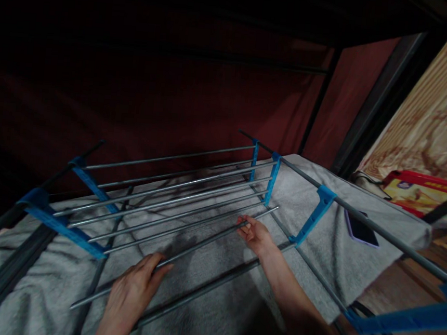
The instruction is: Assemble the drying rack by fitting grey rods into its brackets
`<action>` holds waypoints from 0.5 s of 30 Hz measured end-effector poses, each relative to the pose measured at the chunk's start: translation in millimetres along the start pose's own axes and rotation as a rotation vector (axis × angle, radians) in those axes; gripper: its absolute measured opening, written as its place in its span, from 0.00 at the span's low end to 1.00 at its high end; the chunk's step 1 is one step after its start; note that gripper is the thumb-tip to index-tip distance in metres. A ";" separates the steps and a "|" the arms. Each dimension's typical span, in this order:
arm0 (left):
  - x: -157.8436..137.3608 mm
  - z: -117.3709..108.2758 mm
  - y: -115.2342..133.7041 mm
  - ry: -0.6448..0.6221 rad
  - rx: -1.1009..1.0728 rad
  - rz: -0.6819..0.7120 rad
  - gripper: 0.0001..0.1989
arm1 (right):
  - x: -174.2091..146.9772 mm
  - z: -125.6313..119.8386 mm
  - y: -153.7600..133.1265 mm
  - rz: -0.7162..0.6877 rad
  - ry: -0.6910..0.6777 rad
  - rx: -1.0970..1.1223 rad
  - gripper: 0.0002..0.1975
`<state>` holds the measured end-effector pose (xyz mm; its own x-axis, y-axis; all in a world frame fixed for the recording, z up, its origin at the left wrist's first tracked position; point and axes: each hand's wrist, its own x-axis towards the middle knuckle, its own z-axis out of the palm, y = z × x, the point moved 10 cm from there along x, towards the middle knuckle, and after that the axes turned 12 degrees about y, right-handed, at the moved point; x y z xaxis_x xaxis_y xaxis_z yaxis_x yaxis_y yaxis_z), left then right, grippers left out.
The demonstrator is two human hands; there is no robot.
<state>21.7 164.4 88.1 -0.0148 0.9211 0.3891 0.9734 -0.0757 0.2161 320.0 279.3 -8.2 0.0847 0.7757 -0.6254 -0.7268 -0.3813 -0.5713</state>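
My left hand [134, 290] is closed around a thin grey metal rod [201, 244] near its left end. Farther along that rod, the fingers of my right hand [254, 235] pinch it close to its right tip. Both rod ends are loose, and the rod slants over a grey blanket. Just beyond it stands a rack of several parallel metal rods [174, 197], held between a blue plastic bracket [65, 226] on the left and a blue bracket [272, 181] on the right. Another blue bracket [315, 217] hangs from the right side bar, to the right of my right hand.
A thicker dark bar [205, 288] crosses in front, partly behind my hands. The grey blanket [317, 254] lies under the frame. A phone [361, 228] rests at right, near a red and yellow box [424, 194]. One more blue bracket [409, 318] juts out at lower right.
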 end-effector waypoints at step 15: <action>-0.3 13.1 6.2 0.041 0.090 0.108 0.19 | 6.0 -9.6 13.7 0.023 0.015 -0.011 0.06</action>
<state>30.7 168.7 77.5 0.0834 0.8929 0.4424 0.9864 -0.1369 0.0904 317.0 273.9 -24.9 0.0782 0.7587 -0.6467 -0.7215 -0.4046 -0.5620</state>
